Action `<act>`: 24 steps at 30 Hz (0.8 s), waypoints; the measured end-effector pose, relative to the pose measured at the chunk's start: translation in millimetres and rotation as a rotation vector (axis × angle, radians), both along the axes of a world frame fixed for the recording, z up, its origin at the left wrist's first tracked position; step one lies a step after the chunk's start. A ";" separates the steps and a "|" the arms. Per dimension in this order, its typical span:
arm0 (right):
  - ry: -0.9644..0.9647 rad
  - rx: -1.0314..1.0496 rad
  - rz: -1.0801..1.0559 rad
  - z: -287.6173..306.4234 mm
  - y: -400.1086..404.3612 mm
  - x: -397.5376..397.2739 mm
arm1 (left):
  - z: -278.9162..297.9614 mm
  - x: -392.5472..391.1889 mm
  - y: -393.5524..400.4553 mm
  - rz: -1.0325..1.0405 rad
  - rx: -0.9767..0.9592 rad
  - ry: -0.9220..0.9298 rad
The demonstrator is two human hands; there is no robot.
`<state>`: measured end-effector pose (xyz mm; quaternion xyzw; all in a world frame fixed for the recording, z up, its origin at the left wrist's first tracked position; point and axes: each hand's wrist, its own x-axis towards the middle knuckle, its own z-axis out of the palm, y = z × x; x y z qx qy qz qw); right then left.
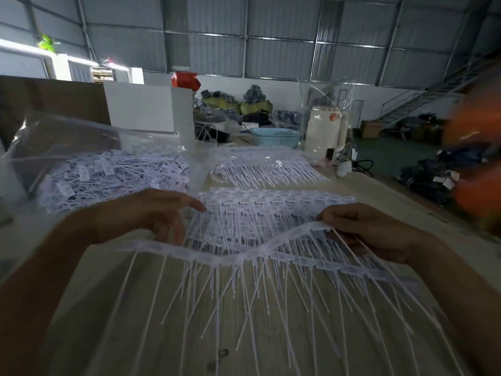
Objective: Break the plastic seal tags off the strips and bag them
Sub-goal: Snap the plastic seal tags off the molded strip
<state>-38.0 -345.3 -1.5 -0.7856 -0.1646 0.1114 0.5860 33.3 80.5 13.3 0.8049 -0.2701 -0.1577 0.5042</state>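
Note:
A long white strip of plastic seal tags (230, 252) hangs in a wavy line above the wooden table (135, 335), its thin tails dangling down. My right hand (363, 229) pinches the strip's right end. My left hand (157, 213) hovers at the strip's left part with fingers loosely spread; whether it touches the strip I cannot tell. Under the held strip lies a stack of more tag strips (271, 204). At the left, a clear plastic bag (103, 169) holds many loose tags.
Another pile of strips in clear wrap (268, 166) lies further back. A light blue basket (275, 137) and a white container (325, 131) stand at the table's far end. A blurred orange shape (479, 158) fills the right edge. A brown cardboard box (48, 104) stands back left.

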 end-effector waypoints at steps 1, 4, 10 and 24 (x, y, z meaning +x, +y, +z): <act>-0.015 -0.023 0.025 0.2 7.8 -2.9 | -1.5 0.0 -1.9 -0.023 0.098 -0.057; -0.108 -0.061 0.071 -3.0 34.4 -9.4 | -1.8 -5.5 -26.7 0.190 0.353 -0.677; -0.256 0.062 -0.026 -14.0 77.0 -13.4 | -19.2 -48.9 -119.9 -0.083 0.109 -0.595; 0.033 0.056 -0.127 -6.4 52.9 -11.4 | -8.6 -41.0 -143.8 -0.042 0.466 -0.914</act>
